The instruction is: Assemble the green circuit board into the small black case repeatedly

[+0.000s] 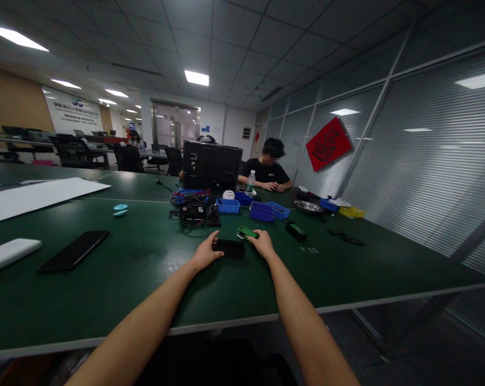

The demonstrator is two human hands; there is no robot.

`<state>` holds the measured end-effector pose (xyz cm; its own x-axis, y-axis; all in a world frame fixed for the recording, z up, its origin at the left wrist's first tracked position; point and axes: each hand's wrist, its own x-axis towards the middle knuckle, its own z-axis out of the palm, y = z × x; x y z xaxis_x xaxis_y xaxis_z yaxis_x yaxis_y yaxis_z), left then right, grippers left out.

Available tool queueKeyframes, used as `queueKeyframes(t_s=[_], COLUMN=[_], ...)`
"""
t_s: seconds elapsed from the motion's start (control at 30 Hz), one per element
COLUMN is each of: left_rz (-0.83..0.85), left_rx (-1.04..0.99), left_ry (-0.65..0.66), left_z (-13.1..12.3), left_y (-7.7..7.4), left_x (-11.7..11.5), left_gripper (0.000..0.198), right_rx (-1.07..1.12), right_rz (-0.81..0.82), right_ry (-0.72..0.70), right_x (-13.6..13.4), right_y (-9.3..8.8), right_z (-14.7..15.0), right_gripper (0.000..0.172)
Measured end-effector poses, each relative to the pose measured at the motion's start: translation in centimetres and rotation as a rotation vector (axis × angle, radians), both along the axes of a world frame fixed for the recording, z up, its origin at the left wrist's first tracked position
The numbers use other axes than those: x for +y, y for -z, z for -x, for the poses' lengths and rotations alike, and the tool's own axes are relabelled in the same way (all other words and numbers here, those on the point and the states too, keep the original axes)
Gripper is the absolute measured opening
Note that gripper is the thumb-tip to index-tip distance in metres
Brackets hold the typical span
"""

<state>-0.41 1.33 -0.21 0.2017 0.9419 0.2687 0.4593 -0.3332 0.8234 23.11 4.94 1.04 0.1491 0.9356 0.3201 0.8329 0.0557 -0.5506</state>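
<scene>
My left hand (206, 252) is closed on the left end of a black rectangular casing (233, 249), thumb at the near side and fingers behind. Just right of it, my right hand (263, 244) pinches a green circuit board (248, 231) by its right edge. The board is held slightly beyond the casing, and something pale shows at its left end. Farther right lies another black casing (296, 231) with green visible inside. Small clear pieces (313, 250) rest on the table near that second casing.
Behind my hands stand blue trays (228, 206), a tangle of cables (191, 196), a black box (194, 215), a bottle (250, 183) and a large black panel (212, 165). A metal dish (308, 206) sits right. A black slab (75, 250) lies left. A person (268, 169) sits opposite.
</scene>
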Motion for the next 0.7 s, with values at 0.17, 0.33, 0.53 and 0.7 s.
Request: queueKeyframes(t_s=[0.17,0.33,0.53,0.7], left_rz=[-0.018,-0.009,-0.026,-0.034], left_rx=[0.003,-0.005,-0.017,0.024], left_ry=[-0.056,-0.047,-0.041,-0.042], left_z=[0.1,0.0,0.1,0.1], left_y=[0.3,0.4,0.5,0.4], left_x=[-0.4,-0.3,-0.2,-0.2], left_gripper=[0.083,0.086,0.087,0.087], right_rx=[0.296,0.396,0.34,0.313], right_rz=[-0.091,-0.08,-0.033,0.02], right_ry=[-0.182,-0.545,-0.63,-0.656], right_x=[-0.8,-2.5,-3.2,-3.1], right_y=[-1.0,-2.2,-2.7,-2.6], right_z=[0.9,2.0,2.2,2.2], right_gripper=[0.044,0.041,0.038,0.038])
